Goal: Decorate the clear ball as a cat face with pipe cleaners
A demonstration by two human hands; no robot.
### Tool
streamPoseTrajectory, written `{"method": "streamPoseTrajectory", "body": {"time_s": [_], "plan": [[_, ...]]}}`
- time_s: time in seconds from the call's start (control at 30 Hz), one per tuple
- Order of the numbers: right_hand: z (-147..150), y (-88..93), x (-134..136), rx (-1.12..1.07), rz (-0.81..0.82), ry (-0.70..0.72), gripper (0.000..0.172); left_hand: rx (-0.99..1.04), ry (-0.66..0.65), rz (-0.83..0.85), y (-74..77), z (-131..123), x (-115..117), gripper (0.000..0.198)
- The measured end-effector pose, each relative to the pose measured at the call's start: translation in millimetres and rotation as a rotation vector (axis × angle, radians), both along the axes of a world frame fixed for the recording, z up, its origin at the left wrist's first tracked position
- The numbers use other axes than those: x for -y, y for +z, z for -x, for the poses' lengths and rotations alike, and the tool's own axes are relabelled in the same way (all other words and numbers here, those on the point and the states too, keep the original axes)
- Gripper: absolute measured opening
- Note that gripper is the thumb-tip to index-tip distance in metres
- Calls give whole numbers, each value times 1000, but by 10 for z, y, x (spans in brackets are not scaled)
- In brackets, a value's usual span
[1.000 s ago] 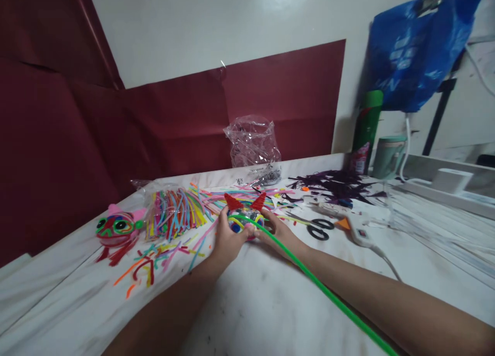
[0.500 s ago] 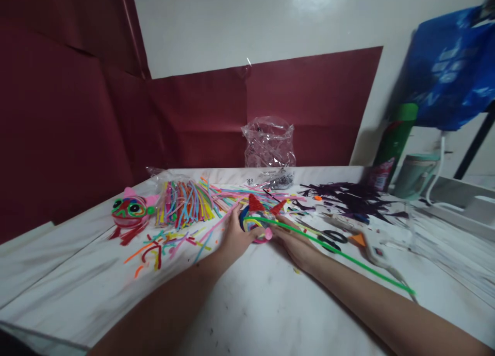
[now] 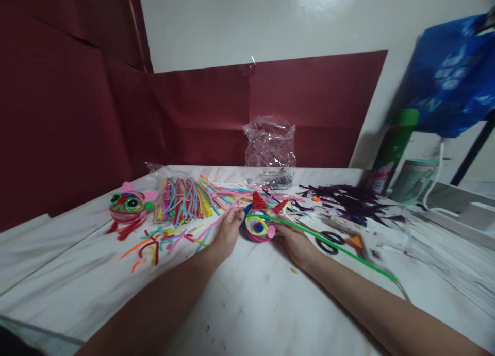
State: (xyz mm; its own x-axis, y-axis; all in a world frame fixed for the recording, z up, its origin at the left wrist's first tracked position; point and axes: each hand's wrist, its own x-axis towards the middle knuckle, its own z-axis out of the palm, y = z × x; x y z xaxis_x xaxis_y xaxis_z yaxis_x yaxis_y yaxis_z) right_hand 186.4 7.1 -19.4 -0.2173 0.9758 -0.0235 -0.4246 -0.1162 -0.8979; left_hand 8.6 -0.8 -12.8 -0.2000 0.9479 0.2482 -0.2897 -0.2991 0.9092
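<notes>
Just below the centre of the frame, we have a round, horned craft head [image 3: 255,232] between our two hands, low over the white marbled table [image 3: 247,304]. Our left hand [image 3: 228,233] is at its left side, fingers bent and bunched together against or just beside the blue edge; we cannot tell whether they clamp it. Our right hand [image 3: 296,243] is at its right side, the fingertips partly hidden and blurred, so we cannot tell whether they grip.

We see two red horns [image 3: 258,201] on top, an eye ringed in yellow and white around blue, and a pink knob [image 3: 271,231] at the right of the eye. A long green pipe cleaner [image 3: 363,261] runs from above the eye, over our right hand, toward the lower right of the frame. It crosses above the black scissor handles [image 3: 328,252], which lie near an orange piece [image 3: 356,241].

At the left of the frame we see a second, pink-eared craft head [image 3: 124,212] with red tassels, beside a clear packet of coloured pipe cleaners [image 3: 183,201]. Cut pieces [image 3: 156,253] lie scattered in front of the packet. Purple strips [image 3: 350,200] spread right of centre, and a crumpled clear bag [image 3: 269,145] stands behind, against the dark red sheet [image 3: 317,108]. Upper right, we see a blue bag [image 3: 450,78] hanging.
</notes>
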Motion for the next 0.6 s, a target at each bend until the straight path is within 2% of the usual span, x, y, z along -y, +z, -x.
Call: {"method": "streamPoseTrajectory", "body": {"time_s": [0.1, 0.23, 0.33, 0.6], "plan": [[0, -13, -6, 16, 12, 1, 21, -25, -11, 14, 24, -9, -4, 35], [11, -6, 3, 23, -9, -3, 27, -43, -23, 20, 56, -7, 2, 36], [17, 12, 15, 15, -11, 2, 23, -57, -25, 21, 60, 1, -1, 37], [19, 76, 35, 28, 26, 20, 20, -98, -26, 19, -20, 30, -47, 41]]}}
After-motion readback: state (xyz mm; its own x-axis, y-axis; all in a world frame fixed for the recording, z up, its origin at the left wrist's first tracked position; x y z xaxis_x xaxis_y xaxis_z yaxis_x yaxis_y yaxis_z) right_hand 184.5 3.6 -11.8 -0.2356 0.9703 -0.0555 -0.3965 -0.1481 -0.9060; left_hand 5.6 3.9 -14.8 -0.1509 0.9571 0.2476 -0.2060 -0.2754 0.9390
